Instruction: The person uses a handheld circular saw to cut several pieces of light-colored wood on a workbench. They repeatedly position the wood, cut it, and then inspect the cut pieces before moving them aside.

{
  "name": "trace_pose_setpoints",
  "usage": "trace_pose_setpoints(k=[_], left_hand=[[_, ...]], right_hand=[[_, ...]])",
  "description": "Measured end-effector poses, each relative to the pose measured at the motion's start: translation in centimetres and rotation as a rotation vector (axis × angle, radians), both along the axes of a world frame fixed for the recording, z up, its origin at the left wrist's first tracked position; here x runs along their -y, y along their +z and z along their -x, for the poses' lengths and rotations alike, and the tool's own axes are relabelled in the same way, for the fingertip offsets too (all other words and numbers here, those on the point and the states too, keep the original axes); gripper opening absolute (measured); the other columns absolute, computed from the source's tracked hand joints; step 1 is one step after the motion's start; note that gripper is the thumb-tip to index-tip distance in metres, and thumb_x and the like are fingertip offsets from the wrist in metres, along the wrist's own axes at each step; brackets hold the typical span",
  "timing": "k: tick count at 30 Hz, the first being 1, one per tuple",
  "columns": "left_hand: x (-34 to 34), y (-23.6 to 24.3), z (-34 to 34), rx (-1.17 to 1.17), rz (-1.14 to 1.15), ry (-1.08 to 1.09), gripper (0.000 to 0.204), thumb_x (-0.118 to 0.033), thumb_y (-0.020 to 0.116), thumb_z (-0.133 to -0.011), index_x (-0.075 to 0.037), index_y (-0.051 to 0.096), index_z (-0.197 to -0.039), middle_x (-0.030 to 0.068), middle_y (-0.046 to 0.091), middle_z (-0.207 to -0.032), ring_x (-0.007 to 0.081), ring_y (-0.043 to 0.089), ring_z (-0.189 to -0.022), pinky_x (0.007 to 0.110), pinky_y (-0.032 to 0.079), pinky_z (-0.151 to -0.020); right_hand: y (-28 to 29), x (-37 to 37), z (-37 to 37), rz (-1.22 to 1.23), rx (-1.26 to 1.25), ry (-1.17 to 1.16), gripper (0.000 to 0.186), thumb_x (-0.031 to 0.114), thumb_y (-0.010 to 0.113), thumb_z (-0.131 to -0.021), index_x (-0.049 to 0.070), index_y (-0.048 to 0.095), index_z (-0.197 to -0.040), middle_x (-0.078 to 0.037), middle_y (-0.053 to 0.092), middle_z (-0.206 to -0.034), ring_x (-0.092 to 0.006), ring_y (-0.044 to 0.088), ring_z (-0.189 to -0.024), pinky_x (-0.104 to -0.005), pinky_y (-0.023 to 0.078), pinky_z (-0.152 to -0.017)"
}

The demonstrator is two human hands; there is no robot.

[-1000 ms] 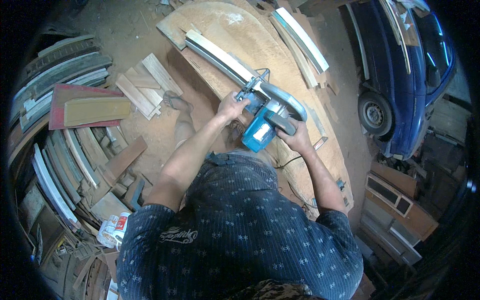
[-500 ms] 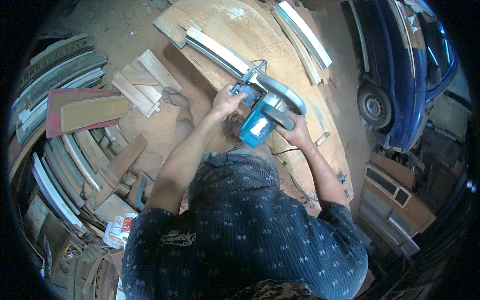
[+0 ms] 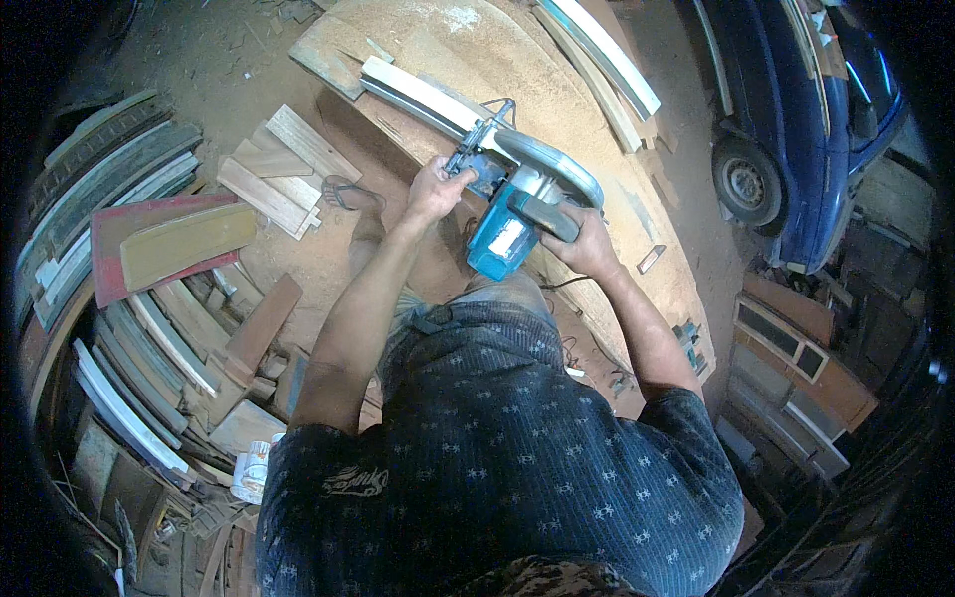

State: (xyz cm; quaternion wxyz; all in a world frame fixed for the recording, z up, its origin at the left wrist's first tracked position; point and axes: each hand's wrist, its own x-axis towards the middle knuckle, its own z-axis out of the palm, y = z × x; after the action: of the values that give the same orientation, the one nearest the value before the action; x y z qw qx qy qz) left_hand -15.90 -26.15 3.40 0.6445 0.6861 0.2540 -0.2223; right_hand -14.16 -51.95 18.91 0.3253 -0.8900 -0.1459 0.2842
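Note:
A teal and silver circular saw (image 3: 502, 239) rests over a long pale wood strip (image 3: 423, 98) that runs toward the far left of the workbench (image 3: 418, 35). My right hand (image 3: 582, 242) is wrapped round the saw's dark rear handle. At the saw's left side, my left hand (image 3: 438, 191) is closed on the metal edge of its base. The silver blade guard hides the blade and the place where it meets the wood. A dark cord trails from the saw over the bench.
Loose boards (image 3: 288, 159) lie on the floor at left, by stacks of curved timber (image 3: 129, 388) and a red panel (image 3: 104, 264). More strips (image 3: 597, 60) lie along the bench's far side. A blue car (image 3: 796, 149) stands at right. Sawdust covers the bench.
The saw has moved slightly toward the far left end of the wood strip, both hands travelling with it. The whole view has shifted a little. Both grips look the same.

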Motion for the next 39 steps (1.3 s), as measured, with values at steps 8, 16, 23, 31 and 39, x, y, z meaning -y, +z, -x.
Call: trace_pose_setpoints(k=[8, 16, 23, 31, 39], left_hand=[[-1.7, -0.2, -0.4, 0.017, 0.022, 0.082, 0.048, -0.038, 0.083, -0.081, 0.002, 0.064, -0.101, 0.0049, 0.065, -0.078, 0.0112, 0.061, -0.062, 0.029, 0.051, -0.057], [-3.6, 0.9, -1.2, 0.003, 0.022, 0.042, 0.043, -0.034, 0.081, -0.084, 0.002, 0.064, -0.101, 0.0035, 0.064, -0.078, 0.0100, 0.059, -0.062, 0.028, 0.051, -0.056], [-5.7, 1.4, -2.0, 0.006, 0.075, 0.080, 0.042, -0.032, 0.081, -0.084, 0.001, 0.064, -0.101, 0.0031, 0.065, -0.080, 0.0091, 0.059, -0.063, 0.027, 0.051, -0.054], [-7.9, 0.2, -2.5, 0.036, 0.070, 0.090, 0.039, -0.031, 0.081, -0.084, 0.001, 0.064, -0.100, 0.0015, 0.063, -0.079, 0.0086, 0.057, -0.061, 0.025, 0.050, -0.053], [-10.1, 0.5, -3.3, 0.023, 0.066, 0.074, 0.034, -0.028, 0.078, -0.090, -0.004, 0.063, -0.109, 0.0005, 0.065, -0.080, 0.0061, 0.051, -0.055, 0.023, 0.040, -0.048]], right_hand=[[-0.4, -1.7, -0.6, 0.024, -0.017, -0.015, 0.039, 0.024, 0.079, -0.073, 0.004, 0.073, -0.106, -0.021, 0.073, -0.095, -0.0403, 0.070, -0.091, -0.0441, 0.055, -0.082], [-0.7, -3.3, -0.9, -0.007, 0.030, -0.006, 0.040, 0.025, 0.080, -0.074, 0.004, 0.073, -0.107, -0.022, 0.072, -0.098, -0.0414, 0.069, -0.093, -0.0458, 0.054, -0.085], [-0.5, -5.7, -1.7, -0.048, 0.099, 0.021, 0.027, 0.020, 0.077, -0.078, 0.001, 0.071, -0.096, -0.019, 0.071, -0.085, -0.0327, 0.071, -0.079, -0.0393, 0.053, -0.075], [0.2, -8.6, -2.7, -0.069, -0.007, -0.026, 0.033, 0.020, 0.078, -0.075, 0.002, 0.072, -0.102, -0.022, 0.072, -0.095, -0.0408, 0.069, -0.091, -0.0453, 0.053, -0.082], [-0.4, -10.4, -3.2, -0.074, 0.041, 0.000, 0.030, 0.019, 0.078, -0.078, 0.001, 0.070, -0.101, -0.020, 0.071, -0.089, -0.0357, 0.069, -0.084, -0.0422, 0.053, -0.079]])
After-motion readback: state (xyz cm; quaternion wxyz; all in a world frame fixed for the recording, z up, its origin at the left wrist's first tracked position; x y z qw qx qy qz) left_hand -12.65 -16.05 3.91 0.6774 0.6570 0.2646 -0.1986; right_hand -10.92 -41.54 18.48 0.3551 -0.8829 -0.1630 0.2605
